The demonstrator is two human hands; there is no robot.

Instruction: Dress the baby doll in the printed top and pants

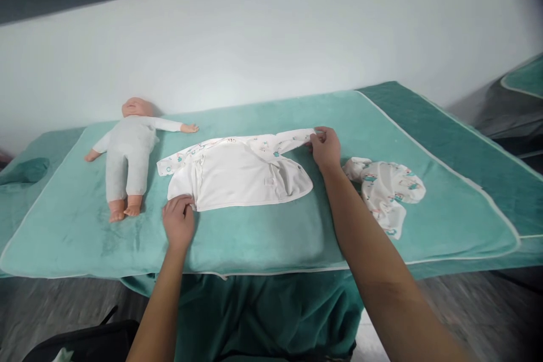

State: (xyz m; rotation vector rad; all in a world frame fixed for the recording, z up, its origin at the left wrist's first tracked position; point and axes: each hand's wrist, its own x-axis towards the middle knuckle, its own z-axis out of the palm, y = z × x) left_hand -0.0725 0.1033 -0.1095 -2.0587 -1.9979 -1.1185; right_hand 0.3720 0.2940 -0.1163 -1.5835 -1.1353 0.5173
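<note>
Long-sleeved baby shirt (233, 175) mid-frame, spreading-flat step imo. Right hand (315, 138) pinching sleeve cuff (309, 134), left hand (179, 219) at hem (229, 206), can't tell if gripping. Next move probably calls for gentle smoothing.

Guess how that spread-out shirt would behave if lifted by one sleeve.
The shirt would probably hang limp, as its cloth already shows soft creases. It is likely light: the cloth looks thin. Lying flat, it seems unlikely to roll.

The left hand (179, 222), right hand (326, 150) and tapering forearms (369, 254) are bare.
</note>
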